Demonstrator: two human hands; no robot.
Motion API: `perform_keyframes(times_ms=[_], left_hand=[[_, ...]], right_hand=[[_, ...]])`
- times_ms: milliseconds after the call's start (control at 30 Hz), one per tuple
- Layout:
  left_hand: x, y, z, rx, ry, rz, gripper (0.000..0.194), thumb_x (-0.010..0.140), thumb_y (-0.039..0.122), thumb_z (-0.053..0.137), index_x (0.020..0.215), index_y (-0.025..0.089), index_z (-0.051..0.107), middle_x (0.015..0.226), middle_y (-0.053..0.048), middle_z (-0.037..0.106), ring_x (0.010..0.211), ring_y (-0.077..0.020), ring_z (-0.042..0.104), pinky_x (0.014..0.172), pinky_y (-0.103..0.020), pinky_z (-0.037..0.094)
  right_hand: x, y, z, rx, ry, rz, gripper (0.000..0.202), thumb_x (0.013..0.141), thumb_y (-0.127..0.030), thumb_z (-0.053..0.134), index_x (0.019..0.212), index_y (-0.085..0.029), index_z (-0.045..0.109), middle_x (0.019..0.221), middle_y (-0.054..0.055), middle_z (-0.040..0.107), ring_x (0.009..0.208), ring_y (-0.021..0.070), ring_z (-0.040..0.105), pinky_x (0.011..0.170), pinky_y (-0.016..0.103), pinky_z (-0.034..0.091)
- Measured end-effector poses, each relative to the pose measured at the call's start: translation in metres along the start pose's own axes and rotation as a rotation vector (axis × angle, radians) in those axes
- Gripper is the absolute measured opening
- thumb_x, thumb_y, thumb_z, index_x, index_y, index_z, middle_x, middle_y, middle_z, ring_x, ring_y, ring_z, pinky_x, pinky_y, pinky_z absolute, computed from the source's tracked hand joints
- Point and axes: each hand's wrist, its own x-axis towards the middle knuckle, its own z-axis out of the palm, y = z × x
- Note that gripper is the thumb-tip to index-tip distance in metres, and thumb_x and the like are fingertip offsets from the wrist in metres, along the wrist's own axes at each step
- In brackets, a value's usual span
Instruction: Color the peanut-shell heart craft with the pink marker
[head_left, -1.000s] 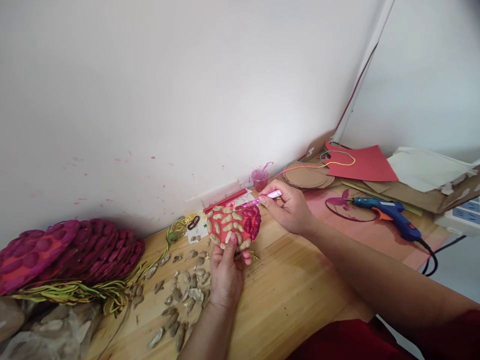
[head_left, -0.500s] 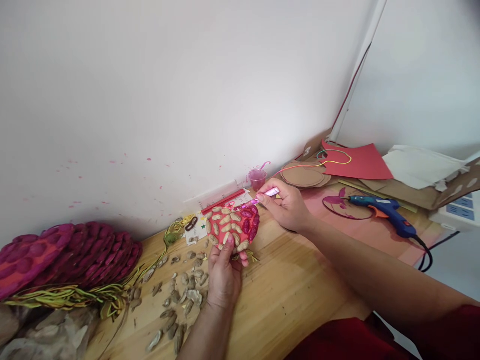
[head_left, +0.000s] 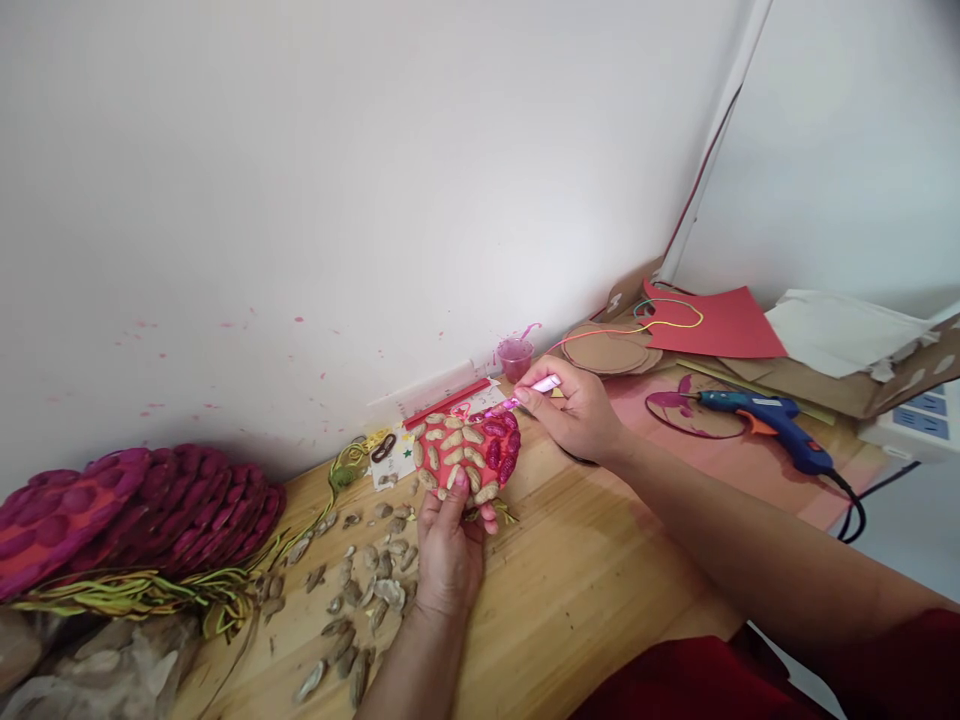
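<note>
Hardly anything has moved since the earlier frame, so work remains at one edge: the right hand (head_left: 577, 412) pinches the brush (head_left: 546, 384) against the peanut-covered disc (head_left: 466, 444) (partly magenta), gripped by the left hand (head_left: 448, 560), nearer the wearer than the paint cup (head_left: 516, 360).

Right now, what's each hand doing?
Left hand: closed, gripping the peanut-covered red disc.
Right hand: closed, pinching the brush, its tip at the disc's upper edge.

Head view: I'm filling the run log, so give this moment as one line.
left hand: holds peanut-covered disc | right hand: holds brush at disc | peanuts: some magenta, others bare | glue gun: set down
</note>
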Motion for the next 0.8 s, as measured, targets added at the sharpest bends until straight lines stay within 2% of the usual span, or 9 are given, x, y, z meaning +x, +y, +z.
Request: perform_keyframes(times_ms=[233, 433, 667, 800], left_hand=[[0.0007, -0.0003, -0.0009, -0.02, 0.002, -0.013, 0.051, 0.057, 0.036, 0.098, 0.089, 0.016, 0.064, 0.067, 0.002, 0.068, 0.045, -0.0093, 0.055, 0.037, -0.019, 0.043], [-0.0002, -0.0002, -0.0001, -0.028, 0.005, -0.008, 0.049, 0.059, 0.036, 0.098, 0.09, 0.017, 0.065, 0.068, 0.001, 0.069, 0.045, -0.0098, 0.056, 0.038, -0.019, 0.044], [0.0004, -0.0012, 0.0001, -0.018, 0.013, 0.009, 0.049, 0.06, 0.045, 0.096, 0.088, 0.018, 0.065, 0.067, 0.001, 0.07, 0.043, -0.0108, 0.057, 0.037, -0.02, 0.043], [-0.001, -0.0004, 0.0013, 0.004, 0.052, -0.001, 0.052, 0.057, 0.044, 0.098, 0.087, 0.018, 0.065, 0.065, 0.002, 0.069, 0.042, -0.0096, 0.056, 0.037, -0.019, 0.042]], right_hand=[[0.0005, 0.0021, -0.0002, -0.004, 0.009, 0.011, 0.012, 0.094, -0.03, 0.065, 0.087, -0.021, 0.062, 0.078, 0.002, 0.064, 0.071, 0.0149, 0.057, 0.062, 0.027, 0.045], [0.0007, -0.0009, -0.0006, -0.009, -0.034, -0.01, 0.012, 0.093, -0.028, 0.065, 0.085, -0.02, 0.062, 0.077, 0.001, 0.064, 0.071, 0.0145, 0.057, 0.063, 0.027, 0.044], [0.0006, -0.0013, -0.0013, -0.026, -0.045, -0.011, 0.01, 0.092, -0.028, 0.066, 0.086, -0.02, 0.063, 0.078, 0.002, 0.065, 0.072, 0.0152, 0.057, 0.064, 0.027, 0.044], [-0.0001, -0.0031, -0.0016, -0.038, -0.039, -0.04, 0.01, 0.093, -0.027, 0.065, 0.086, -0.021, 0.062, 0.079, 0.001, 0.065, 0.073, 0.015, 0.058, 0.066, 0.028, 0.044]])
